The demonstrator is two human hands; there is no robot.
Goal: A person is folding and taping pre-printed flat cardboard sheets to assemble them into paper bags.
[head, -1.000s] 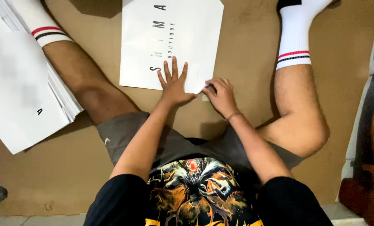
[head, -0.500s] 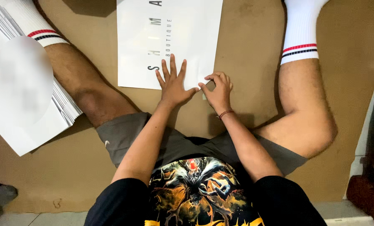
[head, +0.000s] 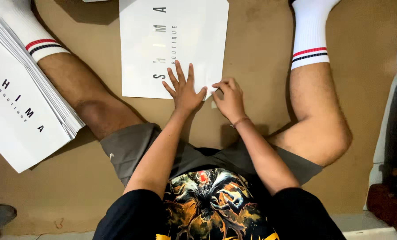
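At the far left a stack of white printed sheets lies on the brown floor, its right edge fanned out and touching the person's left leg. That leg wears a white sock with red and dark bands, and the stack overlaps it near the ankle.

Between the spread legs lies a single white sheet with dark lettering, flat on the floor, a little farther out than the hands. The left hand rests palm down on the sheet's near edge, fingers spread and straight, gripping nothing, only pressing the paper flat. Just beside it to the right, the right hand is curled at the sheet's near right corner, fingertips pinched together on the paper there. Whether it has actually taken hold of the corner or merely pushes on it, I cannot tell. A thin band sits on that wrist.

Right of the hands the right leg bends out at the knee, its matching sock pointing away. Near the person are grey shorts and a black shirt with a colourful print. At the far right edge stands dark wooden furniture.
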